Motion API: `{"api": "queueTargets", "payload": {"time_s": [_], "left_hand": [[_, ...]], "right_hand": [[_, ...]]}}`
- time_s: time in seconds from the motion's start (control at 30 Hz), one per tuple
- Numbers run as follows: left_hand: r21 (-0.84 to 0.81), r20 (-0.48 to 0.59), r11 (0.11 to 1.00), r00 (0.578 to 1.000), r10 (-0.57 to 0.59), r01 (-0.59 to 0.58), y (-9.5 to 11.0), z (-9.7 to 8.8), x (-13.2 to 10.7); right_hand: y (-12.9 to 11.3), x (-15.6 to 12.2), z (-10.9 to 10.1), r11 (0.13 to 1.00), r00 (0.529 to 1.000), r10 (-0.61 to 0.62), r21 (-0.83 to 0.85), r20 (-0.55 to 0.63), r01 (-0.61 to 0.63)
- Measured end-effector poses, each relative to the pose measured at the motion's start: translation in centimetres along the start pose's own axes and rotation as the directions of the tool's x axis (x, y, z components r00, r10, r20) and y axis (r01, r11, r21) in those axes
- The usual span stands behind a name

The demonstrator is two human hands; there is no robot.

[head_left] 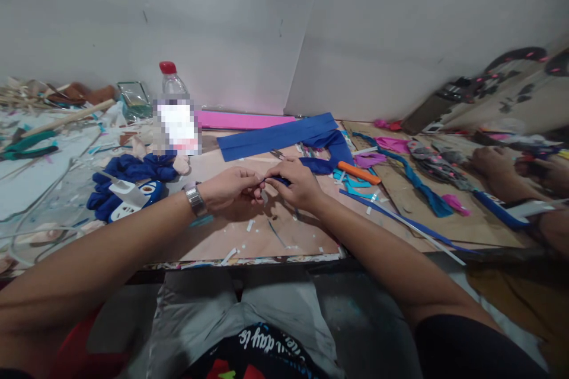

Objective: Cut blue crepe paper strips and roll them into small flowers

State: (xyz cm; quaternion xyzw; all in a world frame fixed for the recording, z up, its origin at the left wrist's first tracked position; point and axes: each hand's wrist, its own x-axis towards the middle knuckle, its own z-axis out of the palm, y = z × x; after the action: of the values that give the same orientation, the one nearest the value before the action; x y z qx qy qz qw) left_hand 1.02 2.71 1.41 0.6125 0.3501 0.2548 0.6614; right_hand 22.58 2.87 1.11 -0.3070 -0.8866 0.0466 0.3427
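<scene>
Both hands meet over the board in the middle, pinching a small piece of dark blue fabric (279, 179). My left hand (232, 185) has its thumb and fingertips closed at the fabric's left end. My right hand (299, 182) is closed around the rest, hiding much of it. Behind my right hand, a long blue fabric strip (278, 136) lies folded back on itself; I cannot tell whether the held piece joins it. An orange-handled cutter (358, 172) rests to the right, on light blue scraps (353, 183). Near my left wrist are bunched blue fabric (133, 169) and a white-and-blue glue gun (133, 196).
A red-capped bottle (174, 80) stands at the back left, near a pink strip (246, 120). Green-handled pliers (29, 145) lie far left. At right are cardboard (415, 213), a dark flask (433, 105), another glue gun (502, 210) and a co-worker's hands (493, 166).
</scene>
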Motion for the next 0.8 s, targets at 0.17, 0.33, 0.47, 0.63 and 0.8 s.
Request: {"api": "queueTargets", "payload": {"time_s": [0.17, 0.33, 0.47, 0.63, 0.8], "left_hand": [[0.788, 0.028, 0.567, 0.934, 0.356, -0.24, 0.0, -0.6, 0.1], [0.932, 0.097, 0.272, 0.888, 0.449, -0.24, -0.2, -0.9, 0.1], [0.911, 0.075, 0.312, 0.85, 0.521, -0.271, -0.3, -0.9, 0.0], [0.902, 0.061, 0.326, 0.83, 0.554, -0.284, 0.0, -0.9, -0.2], [0.885, -0.051, 0.404, 0.813, 0.58, -0.233, 0.1, -1.0, -0.2]], "right_hand": [[-0.2, -0.1, 0.3, 0.989, 0.991, 0.131, 0.057, 0.039, -0.133], [-0.6, 0.0, 0.4, 0.957, 0.969, 0.246, 0.151, 0.027, -0.248], [-0.9, 0.1, 0.4, 0.95, 0.966, 0.256, 0.189, -0.027, -0.247], [-1.0, 0.1, 0.3, 0.927, 0.958, 0.285, 0.268, -0.044, -0.264], [-1.0, 0.0, 0.4, 0.903, 0.948, 0.314, 0.324, -0.047, -0.283]]}}
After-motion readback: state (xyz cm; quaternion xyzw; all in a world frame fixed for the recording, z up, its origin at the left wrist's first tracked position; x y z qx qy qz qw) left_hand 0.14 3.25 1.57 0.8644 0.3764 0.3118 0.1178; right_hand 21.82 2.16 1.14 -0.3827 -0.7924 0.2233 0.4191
